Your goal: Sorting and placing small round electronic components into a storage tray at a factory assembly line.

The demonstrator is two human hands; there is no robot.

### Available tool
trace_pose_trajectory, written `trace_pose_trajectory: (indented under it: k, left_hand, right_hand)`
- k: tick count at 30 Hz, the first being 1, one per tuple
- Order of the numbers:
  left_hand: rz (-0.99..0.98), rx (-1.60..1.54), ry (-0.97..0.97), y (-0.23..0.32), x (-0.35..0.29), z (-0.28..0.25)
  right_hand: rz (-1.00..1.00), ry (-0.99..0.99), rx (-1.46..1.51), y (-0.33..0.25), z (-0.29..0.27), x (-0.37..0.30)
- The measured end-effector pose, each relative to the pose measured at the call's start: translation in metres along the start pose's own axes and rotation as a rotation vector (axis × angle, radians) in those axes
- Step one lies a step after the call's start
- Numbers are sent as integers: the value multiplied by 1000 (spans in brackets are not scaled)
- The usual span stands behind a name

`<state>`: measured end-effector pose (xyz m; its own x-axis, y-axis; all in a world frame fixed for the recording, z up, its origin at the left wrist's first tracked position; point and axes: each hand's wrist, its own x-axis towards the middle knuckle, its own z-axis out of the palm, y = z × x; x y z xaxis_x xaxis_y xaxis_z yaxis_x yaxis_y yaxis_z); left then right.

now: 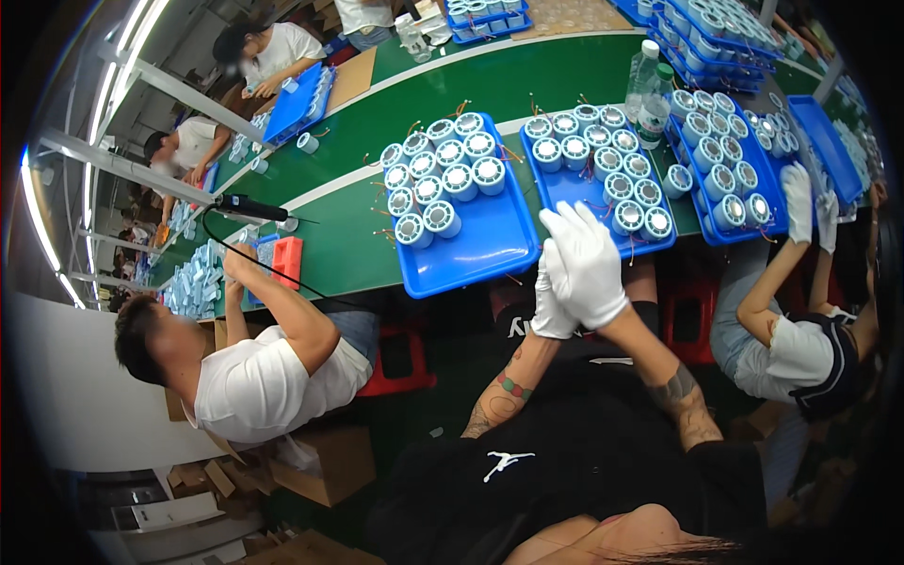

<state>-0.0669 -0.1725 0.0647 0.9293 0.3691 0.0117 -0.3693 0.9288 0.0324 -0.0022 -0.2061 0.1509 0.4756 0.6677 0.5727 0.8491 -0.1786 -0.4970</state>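
Observation:
My two hands, both in white gloves, are pressed together just in front of the bench edge. My right hand (589,268) lies over the left, its fingers stretched out and pointing toward the trays. Beneath it, my left hand (552,314) shows mainly at the wrist and heel; its fingers are mostly hidden. Neither hand visibly holds a part. Just beyond them is a blue tray (562,191) with several light-blue cylindrical parts (619,185) with silver slotted tops and thin wires. To its left, another blue tray (471,259) carries similar cylinders (428,190), its near right portion bare.
Two plastic bottles (652,118) stand behind the trays on the green bench (358,221). Further right sits another filled blue tray (702,202), near a co-worker's gloved hands (799,202). At left, a seated co-worker (273,377) is beside a hanging black power screwdriver (250,207) and a red holder (286,261).

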Motion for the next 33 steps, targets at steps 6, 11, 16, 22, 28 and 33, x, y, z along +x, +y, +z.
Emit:
trace_pose_trajectory:
  k: [6, 11, 16, 22, 28, 33]
  left_hand:
    - [199, 266, 74, 0, 9, -12]
    - [9, -80, 111, -1, 2, -36]
    - [42, 59, 191, -1, 10, 10]
    - [218, 327, 161, -2, 6, -12]
    - [-25, 122, 18, 4, 14, 2]
    - [252, 602, 161, 0, 12, -6]
  right_hand:
    - [-143, 142, -115, 6, 17, -13]
    - [107, -488, -206, 9, -7, -4]
    - [-109, -413, -9, 47, -4, 4]
    - [-85, 294, -188, 9, 13, -11]
    - [-84, -677, 221, 60, 4, 27]
    - [-66, 230, -219, 3, 17, -11]
